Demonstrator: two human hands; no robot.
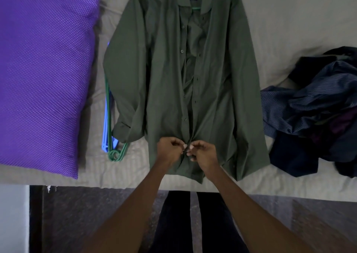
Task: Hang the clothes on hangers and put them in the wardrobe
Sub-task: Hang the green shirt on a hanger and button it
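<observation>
A dark green long-sleeved shirt (pixel 164 78) lies flat on the bed, collar far from me, its front open along most of the placket. A green hanger (pixel 196 8) shows inside the collar. My left hand (pixel 170 149) pinches the left edge of the placket near the hem. My right hand (pixel 201 151) pinches the right edge at the same spot, fingertips almost touching the left hand's. Spare green and blue hangers (pixel 110 129) lie beside the shirt's left sleeve, partly hidden under it.
A purple dotted pillow (pixel 42 74) fills the left of the bed. A heap of dark and striped clothes (pixel 316 113) sits at the right. The beige bedsheet (pixel 289 20) ends at the near edge; dark floor and my legs lie below.
</observation>
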